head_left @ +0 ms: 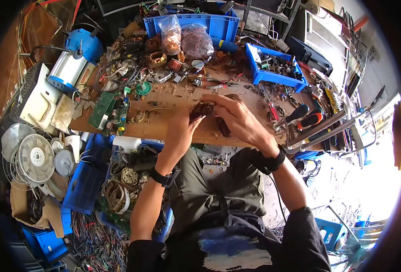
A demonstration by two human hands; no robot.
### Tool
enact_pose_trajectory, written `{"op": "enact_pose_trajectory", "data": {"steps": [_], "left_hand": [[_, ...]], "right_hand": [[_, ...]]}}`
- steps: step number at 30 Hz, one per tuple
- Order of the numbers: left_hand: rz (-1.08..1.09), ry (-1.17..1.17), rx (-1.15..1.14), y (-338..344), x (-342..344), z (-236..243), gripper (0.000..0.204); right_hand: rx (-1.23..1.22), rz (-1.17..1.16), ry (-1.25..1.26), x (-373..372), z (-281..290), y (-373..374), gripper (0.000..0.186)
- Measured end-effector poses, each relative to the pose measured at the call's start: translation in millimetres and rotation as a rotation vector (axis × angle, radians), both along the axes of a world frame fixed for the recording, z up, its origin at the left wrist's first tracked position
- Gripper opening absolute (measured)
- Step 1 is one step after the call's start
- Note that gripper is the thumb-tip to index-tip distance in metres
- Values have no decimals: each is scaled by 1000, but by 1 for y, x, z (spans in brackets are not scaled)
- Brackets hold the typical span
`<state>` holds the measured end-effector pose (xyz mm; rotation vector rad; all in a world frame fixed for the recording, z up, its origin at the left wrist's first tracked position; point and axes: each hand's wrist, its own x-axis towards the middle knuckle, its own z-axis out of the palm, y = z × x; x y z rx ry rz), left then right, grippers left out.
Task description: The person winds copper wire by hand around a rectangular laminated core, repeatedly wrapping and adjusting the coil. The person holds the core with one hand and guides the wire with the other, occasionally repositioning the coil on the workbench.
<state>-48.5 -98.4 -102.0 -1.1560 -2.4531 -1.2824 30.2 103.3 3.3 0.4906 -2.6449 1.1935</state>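
Both hands meet over the near part of the wooden workbench (153, 97). A dark brown, rough-looking piece (203, 110) shows between them, perhaps part of a wound coil, though its kind is not clear. My left hand (182, 129) grips its left side, with the fingers bent and partly hidden. My right hand (237, 119) curls over it from the right, fingers pressed together and reaching across the top. A dark curved part (223, 128) shows below the right palm; whether it joins the held piece is hidden.
Pliers (216, 85), a green circuit board (103, 110) and scraps lie on the bench. Blue crates (277, 79) stand at the back. Screwdrivers (310, 119) and a metal frame (320, 131) are at right. A fan (36, 156) and bins of parts crowd the left.
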Motion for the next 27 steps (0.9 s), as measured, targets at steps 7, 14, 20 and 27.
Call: {"op": "enact_pose_trajectory", "data": {"steps": [7,14,20,27], "left_hand": [[-207,-285,-287,-8,-1,30,41],[45,244,47,5,26,21,63],[-54,24,-80,20,19,5,41],[-57,27,-231,23,6,4,41]], "right_hand": [[-66,-268,16,13,-23,-13,31],[-145,-507,-58,8,-43,-21,34],[45,-451,-36,15,-26,-21,36],[-332,-694,12,36,-11,34,30]]}}
